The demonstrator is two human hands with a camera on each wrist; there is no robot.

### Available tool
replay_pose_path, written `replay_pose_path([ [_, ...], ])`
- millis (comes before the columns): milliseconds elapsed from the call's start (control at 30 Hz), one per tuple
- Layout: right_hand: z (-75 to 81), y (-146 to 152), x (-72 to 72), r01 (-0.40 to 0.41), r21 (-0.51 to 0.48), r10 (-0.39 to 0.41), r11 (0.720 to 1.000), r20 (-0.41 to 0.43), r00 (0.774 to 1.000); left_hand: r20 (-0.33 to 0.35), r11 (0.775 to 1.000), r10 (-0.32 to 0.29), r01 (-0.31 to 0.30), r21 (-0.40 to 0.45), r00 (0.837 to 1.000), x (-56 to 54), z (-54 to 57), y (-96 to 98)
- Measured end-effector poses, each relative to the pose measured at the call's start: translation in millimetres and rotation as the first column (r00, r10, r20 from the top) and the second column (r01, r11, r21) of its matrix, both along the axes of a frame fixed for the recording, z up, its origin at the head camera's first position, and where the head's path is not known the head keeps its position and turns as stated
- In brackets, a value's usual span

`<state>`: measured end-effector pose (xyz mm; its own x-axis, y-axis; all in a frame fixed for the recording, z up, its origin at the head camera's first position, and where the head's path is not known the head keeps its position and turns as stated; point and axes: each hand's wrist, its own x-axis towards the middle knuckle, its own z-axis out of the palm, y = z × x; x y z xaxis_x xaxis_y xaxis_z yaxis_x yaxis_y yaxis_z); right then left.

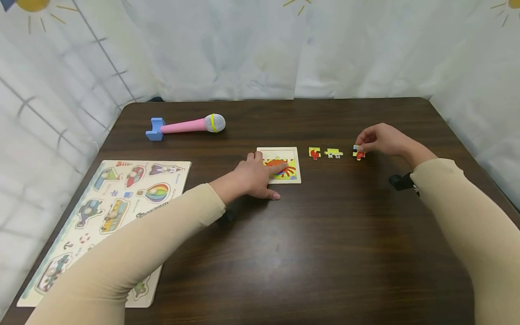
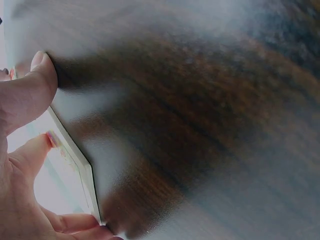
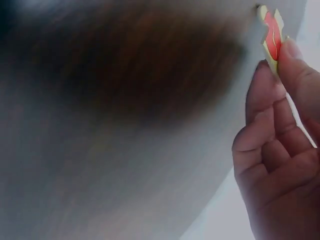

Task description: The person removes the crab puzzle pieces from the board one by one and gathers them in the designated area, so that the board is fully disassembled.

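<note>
In the head view my left hand [image 1: 255,176] rests on a small framed crab jigsaw puzzle [image 1: 298,173]. The index finger lies across the crab picture, while the thumb is on the table below the frame. The left wrist view shows other fingertips at the edge of the puzzle [image 2: 86,172]. My right hand [image 1: 387,142] pinches a red, yellow and blue puzzle piece [image 1: 358,155] between thumb and fingers. Close up, this piece [image 3: 272,40] stands on edge in the grip. Two more pieces, a red-and-yellow one [image 1: 314,152] and a yellow-and-white one [image 1: 333,153], lie between the hands.
A pink toy microphone [image 1: 184,126] with a blue stand [image 1: 155,129] lies at the back left. To the left, a large vehicle peg board [image 1: 138,198] is partly covered by my left sleeve. White curtains [image 1: 243,49] hang behind the dark wooden table [image 1: 300,253].
</note>
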<state>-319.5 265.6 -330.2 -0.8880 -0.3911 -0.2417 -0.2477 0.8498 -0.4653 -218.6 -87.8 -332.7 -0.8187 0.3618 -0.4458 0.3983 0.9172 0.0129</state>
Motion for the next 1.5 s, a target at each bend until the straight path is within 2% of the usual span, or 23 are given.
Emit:
replay_pose_path([
  [300,-4.3,-1.4,-1.4,-0.065,0.018,0.065,0.998,-0.009,0.998,0.007,1.000,0.011,-0.011,0.008,1.000,0.4,0.6,-1.2],
  [833,-3.6,-7.6,0.9,-0.067,0.036,0.066,0.997,0.003,0.998,0.013,1.000,0.011,-0.012,0.026,1.000,0.6,0.0,1.0],
  [1233,0.6,-11.0,1.4,-0.072,0.044,0.073,0.996,-0.023,0.997,0.012,0.999,0.013,-0.013,0.032,1.000,0.1,-0.2,-1.7],
  [1367,6.9,-28.6,3.6,-0.090,0.018,0.091,0.996,-0.061,0.994,0.008,0.999,0.014,-0.014,0.031,1.000,-0.4,-0.7,-1.7],
  [1500,5.9,-65.8,8.5,-0.148,0.005,0.148,0.989,-0.087,0.985,0.014,0.999,0.011,-0.011,0.032,1.000,0.5,-1.3,-2.0],
])
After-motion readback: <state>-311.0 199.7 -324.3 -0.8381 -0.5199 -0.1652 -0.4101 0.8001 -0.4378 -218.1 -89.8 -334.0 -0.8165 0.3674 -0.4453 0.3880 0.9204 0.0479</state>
